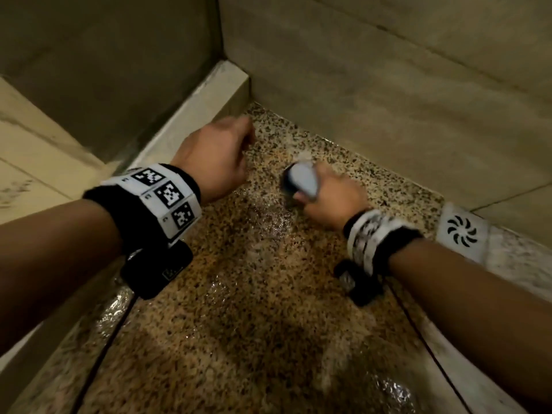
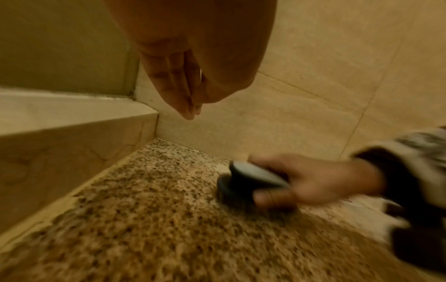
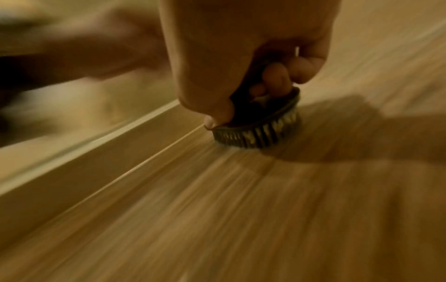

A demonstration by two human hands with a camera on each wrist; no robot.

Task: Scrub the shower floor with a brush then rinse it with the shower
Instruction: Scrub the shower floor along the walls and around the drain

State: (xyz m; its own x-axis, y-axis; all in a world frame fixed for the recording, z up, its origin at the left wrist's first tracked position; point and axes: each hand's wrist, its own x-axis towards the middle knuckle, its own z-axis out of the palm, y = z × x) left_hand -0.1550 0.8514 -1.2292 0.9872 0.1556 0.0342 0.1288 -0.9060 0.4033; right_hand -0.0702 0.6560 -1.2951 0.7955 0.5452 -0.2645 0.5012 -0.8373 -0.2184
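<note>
Right-hand grip (image 1: 328,201) is clenched round the handle of the brush (image 1: 300,182), fingers curled over the pale grey top, thumb pressed at the base edge as seen from the right wrist. Left-hand grip (image 1: 215,156) is released: nothing is held, fingers hang loosely together above the floor, best seen in the left wrist view.

Places are given from the brush. Nearest the camera, wet speckled shower floor (image 1: 254,324) is seen, glossy with water. The brush is set bristles-down on that floor, near the far corner. The left hand hovers just beside it on the left, apart from it. A pale raised curb (image 1: 209,97) runs further left. A white drain cover (image 1: 461,231) lies to the right, well apart. Tiled walls (image 1: 388,100) stand just behind.

Step in hand, as judged: scrubbing, corner area being worked; rinsing not yet started, no shower head is in view. Next move likely calls for firm downward pressure and strokes carried across the rest of the floor toward the drain.

Bristles and their contact with the floor are shown only by the right wrist view, heavily motion-blurred. The drain is shown only by the head view. The brush's dark base under the grey top is shown side-on by the left wrist view.
</note>
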